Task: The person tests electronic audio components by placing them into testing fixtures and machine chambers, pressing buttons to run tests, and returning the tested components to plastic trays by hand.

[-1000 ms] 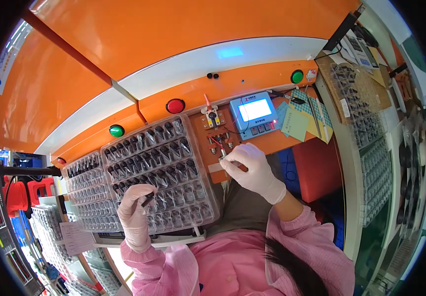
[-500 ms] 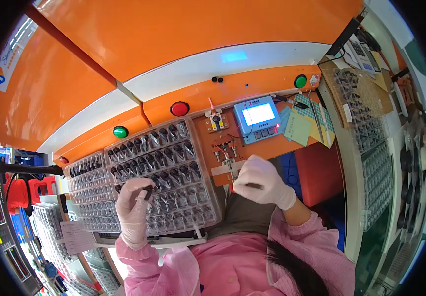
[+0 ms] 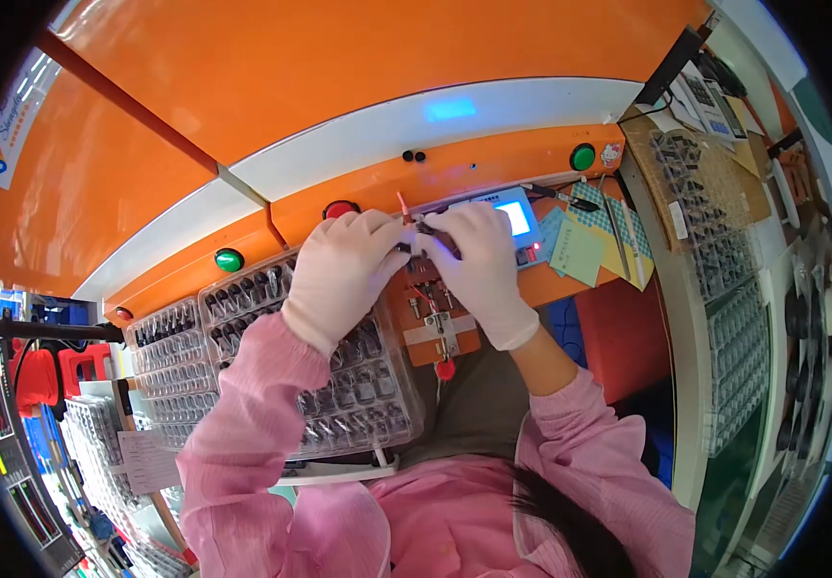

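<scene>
My left hand (image 3: 343,275), in a white glove, reaches over the tray to the upper clamp fixture, with its fingers pinched at a small dark part (image 3: 404,248). Beside it my right hand (image 3: 481,270), also gloved, has its fingertips at the same fixture; what they grip there is hidden. The two hands nearly meet in front of the red-tipped lever (image 3: 405,204). Below them a metal toggle clamp with a red knob (image 3: 446,370) stands on the orange board. The blue tester (image 3: 516,220) with its lit screen is partly behind my right hand.
A clear plastic tray (image 3: 411,414) of dark parts lies under my left arm, with another tray (image 3: 160,332) farther left. Green and yellow notes (image 3: 578,252) and tweezers lie right of the tester. Red (image 3: 341,208) and green buttons (image 3: 229,260) line the orange panel.
My left hand has moved from the tray up and right to the upper fixture. My right hand has left the lower clamp and moved up beside it. The red knob is now uncovered.
</scene>
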`<state>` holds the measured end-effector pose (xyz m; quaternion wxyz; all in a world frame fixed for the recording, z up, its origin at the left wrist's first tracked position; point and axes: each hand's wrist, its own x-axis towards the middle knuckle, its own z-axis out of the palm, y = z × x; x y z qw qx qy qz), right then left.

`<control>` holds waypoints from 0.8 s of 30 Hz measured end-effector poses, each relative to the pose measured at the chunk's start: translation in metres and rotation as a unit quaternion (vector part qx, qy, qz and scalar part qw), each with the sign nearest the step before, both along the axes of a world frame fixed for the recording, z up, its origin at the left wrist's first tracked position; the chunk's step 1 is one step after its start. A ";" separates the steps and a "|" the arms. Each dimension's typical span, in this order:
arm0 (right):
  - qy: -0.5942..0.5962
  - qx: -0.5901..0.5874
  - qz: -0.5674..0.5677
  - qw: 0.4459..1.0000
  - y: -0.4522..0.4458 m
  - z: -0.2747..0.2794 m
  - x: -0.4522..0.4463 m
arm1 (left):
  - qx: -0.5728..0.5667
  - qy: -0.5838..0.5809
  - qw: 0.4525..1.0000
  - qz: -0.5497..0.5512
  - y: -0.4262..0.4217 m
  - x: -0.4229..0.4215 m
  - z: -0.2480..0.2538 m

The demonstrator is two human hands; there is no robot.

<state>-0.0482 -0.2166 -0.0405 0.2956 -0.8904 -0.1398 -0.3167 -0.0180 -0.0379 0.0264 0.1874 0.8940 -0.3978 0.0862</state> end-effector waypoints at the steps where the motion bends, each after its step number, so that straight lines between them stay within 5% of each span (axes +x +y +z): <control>1: -0.008 0.046 -0.012 0.999 -0.006 0.002 -0.005 | 0.000 0.001 1.000 0.001 -0.005 0.005 -0.005; 7: 0.038 0.264 -0.023 0.964 -0.037 0.005 -0.053 | 0.086 -0.038 0.995 0.018 -0.019 0.021 -0.032; 15: 0.086 0.249 0.091 0.960 -0.009 0.012 -0.102 | 0.100 -0.039 0.994 0.017 -0.022 0.029 -0.040; 17: 0.118 0.347 0.211 0.906 0.009 0.016 -0.108 | 0.109 -0.044 0.993 0.015 -0.021 0.028 -0.040; 22: 0.233 0.401 0.238 0.854 0.033 0.013 -0.109 | 0.076 -0.039 0.996 0.011 -0.020 0.030 -0.043; 24: 0.279 0.578 0.186 0.744 0.036 0.014 -0.090 | 0.053 -0.045 0.998 0.001 -0.019 0.031 -0.045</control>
